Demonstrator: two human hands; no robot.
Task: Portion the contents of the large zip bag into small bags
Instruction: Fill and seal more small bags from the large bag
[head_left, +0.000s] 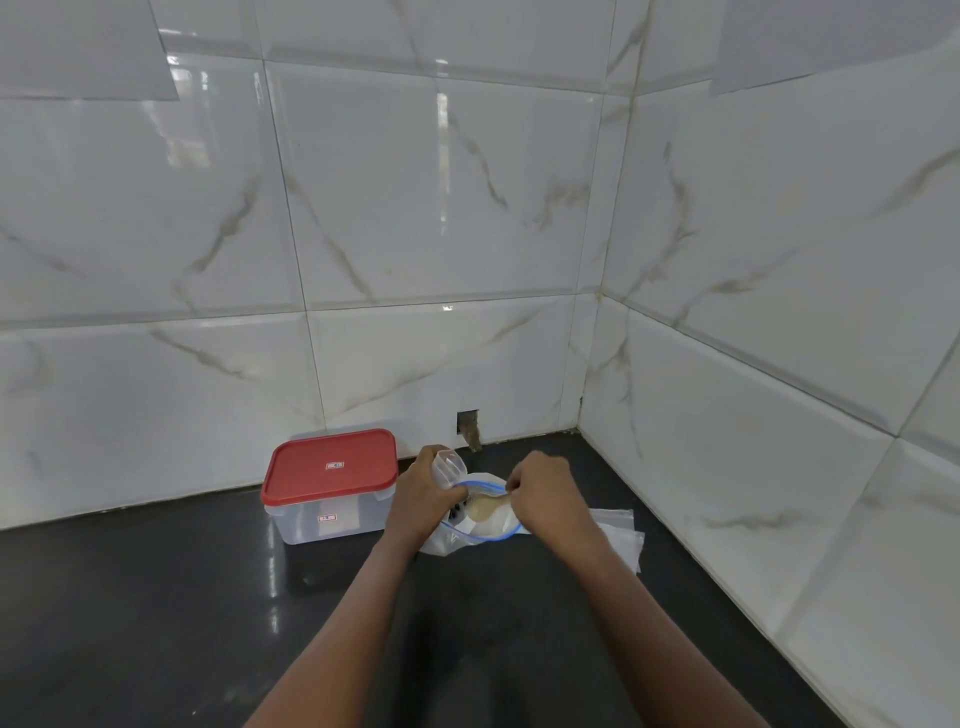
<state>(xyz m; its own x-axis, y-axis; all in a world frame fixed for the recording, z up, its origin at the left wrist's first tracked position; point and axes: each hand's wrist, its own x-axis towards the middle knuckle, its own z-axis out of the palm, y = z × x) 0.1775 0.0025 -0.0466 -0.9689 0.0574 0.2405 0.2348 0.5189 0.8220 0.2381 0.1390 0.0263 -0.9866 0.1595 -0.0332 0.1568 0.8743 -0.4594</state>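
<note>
Blue-rimmed large zip bag (485, 514) spread open: right hand (543, 493) pinches rim so mouth stays wide; left hand (423, 493) closed round clear scoop (449, 467), ready to dip. Small bags (618, 535) wait beside.

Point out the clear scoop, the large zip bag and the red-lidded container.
clear scoop (450, 466): head view, on its upper wall above the left hand.
large zip bag (496, 539): head view, on the blue zip rim nearest the camera.
red-lidded container (330, 466): head view, on the middle of the lid.
</note>
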